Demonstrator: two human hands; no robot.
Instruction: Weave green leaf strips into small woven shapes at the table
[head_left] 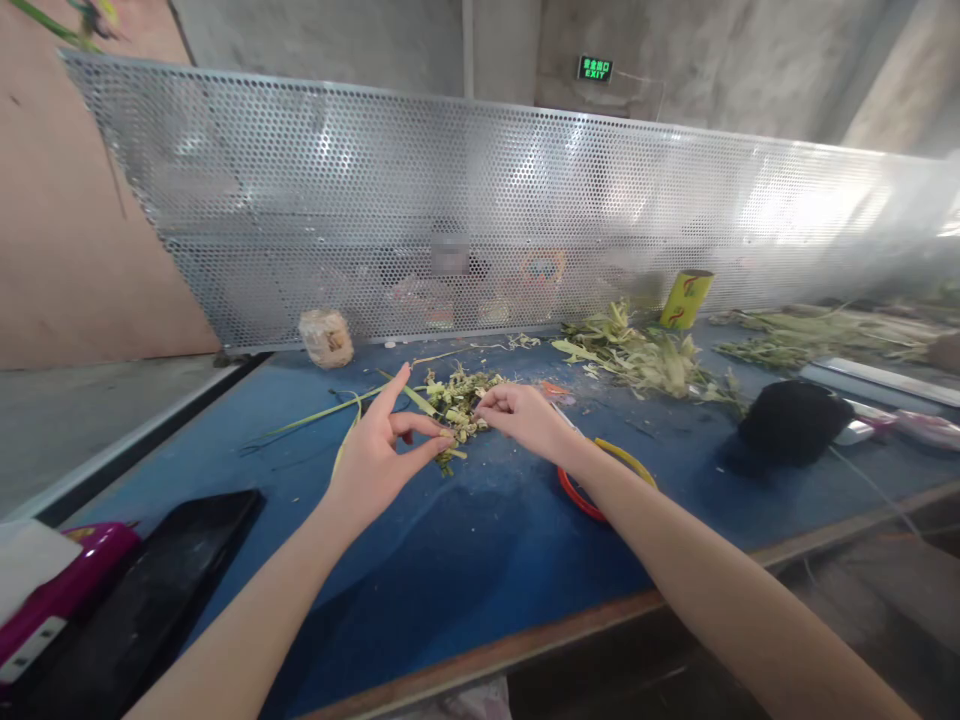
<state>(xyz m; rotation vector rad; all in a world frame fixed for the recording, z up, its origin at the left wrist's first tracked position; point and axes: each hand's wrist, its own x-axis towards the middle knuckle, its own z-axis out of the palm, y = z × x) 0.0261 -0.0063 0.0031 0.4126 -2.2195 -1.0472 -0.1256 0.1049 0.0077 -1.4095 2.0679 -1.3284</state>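
Observation:
A small heap of pale green plant bits (466,385) lies on the blue work surface (465,560), in front of both hands. My left hand (379,450) is at the near left side of the heap. Its thumb and a finger pinch a small plant piece (449,440), while the index finger points up. At the heap's right edge, my right hand (532,420) has its thumb and fingertips pressed together; what they hold is too small to make out. A long thin green stalk (319,413) lies left of the heap. Under my right forearm, a red and yellow ring (574,492) is partly hidden.
A perforated metal screen (420,180) runs along the back. Leafy scraps (649,360) and a yellow-green cylinder (686,299) stand back right, a black bundle (796,422) nearer. On the left are a tape-like roll (326,338), a black phone (157,590) and a magenta device (82,570).

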